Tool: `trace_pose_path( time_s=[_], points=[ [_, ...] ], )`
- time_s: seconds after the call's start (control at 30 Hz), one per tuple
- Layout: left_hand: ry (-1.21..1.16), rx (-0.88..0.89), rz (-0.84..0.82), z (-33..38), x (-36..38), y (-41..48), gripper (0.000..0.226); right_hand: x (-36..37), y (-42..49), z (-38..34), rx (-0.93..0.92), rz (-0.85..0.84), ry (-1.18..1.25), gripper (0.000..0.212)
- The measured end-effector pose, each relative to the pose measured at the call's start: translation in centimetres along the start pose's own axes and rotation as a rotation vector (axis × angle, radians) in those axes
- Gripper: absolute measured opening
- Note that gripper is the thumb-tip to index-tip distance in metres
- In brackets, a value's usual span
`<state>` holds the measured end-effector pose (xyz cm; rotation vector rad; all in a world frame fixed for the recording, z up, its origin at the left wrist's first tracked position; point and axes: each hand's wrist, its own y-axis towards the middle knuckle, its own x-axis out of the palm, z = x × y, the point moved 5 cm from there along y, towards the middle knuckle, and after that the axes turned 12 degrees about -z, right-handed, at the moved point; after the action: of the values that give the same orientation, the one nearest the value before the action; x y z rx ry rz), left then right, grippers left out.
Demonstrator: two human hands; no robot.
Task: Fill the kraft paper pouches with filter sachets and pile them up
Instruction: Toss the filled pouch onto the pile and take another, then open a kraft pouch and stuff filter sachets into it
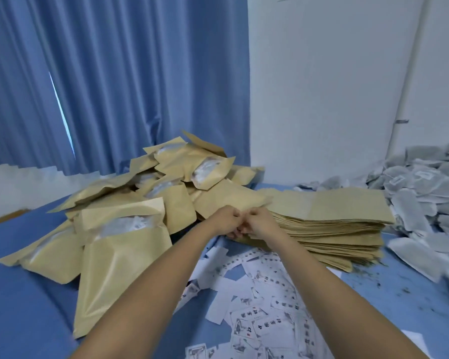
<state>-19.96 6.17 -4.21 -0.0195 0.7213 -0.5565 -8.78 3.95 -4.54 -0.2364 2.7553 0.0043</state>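
Together, left hand (224, 220) and right hand (260, 221), arms outstretched, knuckles touching, each grip tight on the pouch stack (335, 211) corner.

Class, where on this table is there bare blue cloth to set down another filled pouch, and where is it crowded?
Bare cloth lies near left, beside and in front of the filled pouches. A smaller, crumb-speckled patch lies near right, between the flat pouch stack, the sachets and the paper labels. The labels crowd the near middle.
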Motion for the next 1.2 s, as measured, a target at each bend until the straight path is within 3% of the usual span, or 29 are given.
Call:
trace_pose_path(
  time_s=[0.1, 0.17, 0.23, 0.3, 0.33, 0.47, 0.57, 0.63, 0.7, 0.77, 0.83, 0.93, 1.0, 1.03, 1.1, 1.13, 1.2],
  points=[
    [0.043, 0.09, 0.062, 2.4, 2.3, 2.1, 0.033, -3.6, -0.9, 0.7, -0.027, 0.102, -0.163, 0.025],
    [0.034, 0.142, 0.076, 3.6, 4.1, 3.5, 0.023, -7.3, -1.6, 2.3, 0.026, 0.231, -0.417, 0.036],
    [0.129, 0.174, 0.099, 4.8, 5.7, 4.6, 0.013, -11.3, -2.9, 5.0, 0.205, 0.3, -0.851, 0.05],
    [0.288, 0.211, 0.111, 6.1, 7.6, 5.2, 0.014, -14.7, -4.7, 8.1, 0.397, 0.278, -1.121, 0.055],
    [0.378, 0.246, 0.117, 6.9, 8.5, 5.4, 0.017, -15.7, -5.7, 9.1, 0.396, 0.286, -1.177, 0.049],
    [0.695, 0.405, 0.14, 10.3, 12.6, 5.8, 0.043, -16.3, -9.1, 8.8, 0.034, 0.435, -1.325, 0.021],
    [0.873, 0.416, 0.101, 11.6, 15.7, 6.1, 0.063, -16.3, -11.5, 7.9, -0.112, 0.499, -1.128, 0.022],
    [0.949, 0.387, 0.108, 12.1, 17.0, 5.8, 0.051, -16.1, -13.1, 7.6, -0.178, 0.516, -0.914, 0.025],
    [1.058, 0.388, 0.143, 12.5, 17.7, 4.9, 0.03, -16.5, -14.2, 8.8, -0.102, 0.462, -0.741, 0.019],
    [1.146, 0.515, 0.145, 12.6, 18.6, 3.6, 0.022, -18.5, -15.9, 10.4, 0.005, 0.556, -0.424, 0.013],
    [1.184, 0.779, 0.11, 12.5, 20.1, 1.2, 0.02, -20.9, -18.3, 12.4, 0.143, 0.665, -0.113, 0.024],
    [1.165, 1.065, 0.095, 11.6, 22.0, -2.2, 0.02, -22.4, -20.9, 15.1, 0.279, 0.606, 0.32, 0.033],
    [1.001, 0.997, -0.022, 11.3, 22.9, -3.0, 0.032, -22.1, -22.0, 15.5, 0.271, 0.581, 0.376, 0.032],
    [0.8, 0.889, -0.114, 11.4, 23.4, -3.0, 0.036, -21.9, -22.6, 15.6, 0.269, 0.605, 0.313, 0.032],
    [0.158, 0.623, -0.314, 11.7, 24.4, -2.7, 0.032, -21.1, -23.0, 16.3, 0.211, 0.629, 0.32, 0.031],
    [-0.057, 0.526, -0.312, 12.3, 24.9, -2.3, 0.026, -20.4, -23.1, 16.7, 0.181, 0.611, 0.427, 0.03],
    [-0.127, 0.411, -0.243, 13.5, 26.1, -1.0, 0.021, -18.5, -22.8, 17.2, 0.123, 0.511, 0.709, 0.024]
  ],
)
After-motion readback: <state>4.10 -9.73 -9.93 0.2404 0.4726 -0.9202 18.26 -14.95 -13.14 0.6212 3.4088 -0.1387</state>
